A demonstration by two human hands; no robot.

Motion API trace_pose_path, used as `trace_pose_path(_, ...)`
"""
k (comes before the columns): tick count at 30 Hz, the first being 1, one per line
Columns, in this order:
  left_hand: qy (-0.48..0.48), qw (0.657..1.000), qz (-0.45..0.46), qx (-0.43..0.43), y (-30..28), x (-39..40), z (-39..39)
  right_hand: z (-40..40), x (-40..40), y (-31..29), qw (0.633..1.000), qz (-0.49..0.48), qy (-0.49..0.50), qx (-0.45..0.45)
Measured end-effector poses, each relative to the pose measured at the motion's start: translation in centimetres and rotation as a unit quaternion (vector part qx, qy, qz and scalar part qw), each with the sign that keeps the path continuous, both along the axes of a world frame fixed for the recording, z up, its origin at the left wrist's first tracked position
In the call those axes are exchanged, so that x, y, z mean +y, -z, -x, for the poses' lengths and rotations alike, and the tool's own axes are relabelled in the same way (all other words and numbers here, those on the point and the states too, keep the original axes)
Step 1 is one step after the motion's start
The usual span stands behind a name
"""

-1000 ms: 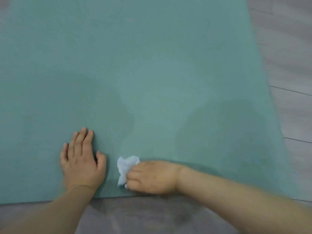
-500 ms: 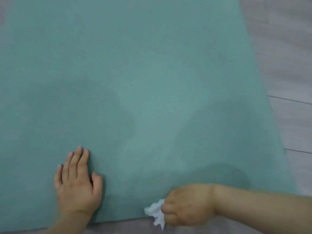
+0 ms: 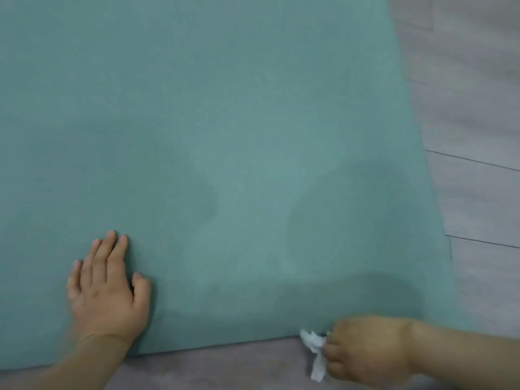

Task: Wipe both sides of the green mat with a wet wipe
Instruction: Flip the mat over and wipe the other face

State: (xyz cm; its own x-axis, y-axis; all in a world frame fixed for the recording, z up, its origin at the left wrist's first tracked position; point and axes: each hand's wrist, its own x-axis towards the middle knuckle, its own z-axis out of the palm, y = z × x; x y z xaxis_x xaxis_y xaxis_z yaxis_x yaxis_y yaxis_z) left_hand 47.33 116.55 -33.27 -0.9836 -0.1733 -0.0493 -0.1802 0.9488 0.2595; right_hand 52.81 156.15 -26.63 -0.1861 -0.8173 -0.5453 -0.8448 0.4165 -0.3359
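The green mat [image 3: 225,122] lies flat on the floor and fills most of the view. Darker damp patches show on it near its front edge. My left hand [image 3: 105,285] rests flat on the mat at the lower left, fingers straight and pointing away from me. My right hand [image 3: 365,350] sits at the mat's front edge on the lower right, fingers curled around a crumpled white wet wipe [image 3: 315,353]. The wipe hangs partly over the mat's edge onto the floor.
Grey wood-plank flooring [image 3: 478,136] runs along the mat's right side and below its front edge [image 3: 225,370]. The mat's left and far ends lie beyond the frame.
My right hand has dragged the wipe along the mat's front edge from beside my left hand toward the right. My left hand has stayed flat on the mat.
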Motion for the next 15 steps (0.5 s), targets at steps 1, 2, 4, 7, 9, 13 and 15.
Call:
trace_pose_path(1, -0.001, 1.0, -0.003, 0.003, 0.0, 0.1, 0.0, 1.8, 0.5, -0.2, 0.998, -0.009, -0.064, 0.006)
trace_pose_path(2, 0.0, 1.0, -0.004, 0.007, -0.1, 0.1, 0.1, 5.1, 0.8, 0.0, 0.996, 0.0, -0.081, 0.024)
trace_pose_path(4, 0.0, 1.0, -0.002, 0.007, 0.0, 0.0, 0.2, 13.3, 1.8, 1.1, 0.984, 0.1, 0.022, 0.147)
trace_pose_path(7, 0.009, 1.0, 0.001, 0.0, 0.2, -0.2, 0.1, 23.3, 5.2, 1.0, 0.844, 0.036, 0.465, 0.266)
trace_pose_path(9, 0.005, 1.0, -0.006, 0.012, 0.2, -0.1, 0.0, 22.1, 5.7, 1.8, 0.707, -0.018, 0.646, 0.288)
trace_pose_path(13, 0.006, 1.0, -0.011, 0.02, 0.3, -0.1, 0.2, 5.9, 2.3, 2.7, 0.862, 0.022, 0.473, 0.179)
trace_pose_path(15, 0.006, 1.0, -0.014, 0.019, 0.5, -0.3, 0.1, -1.8, 2.1, 0.6, 0.948, -0.018, 0.315, 0.041)
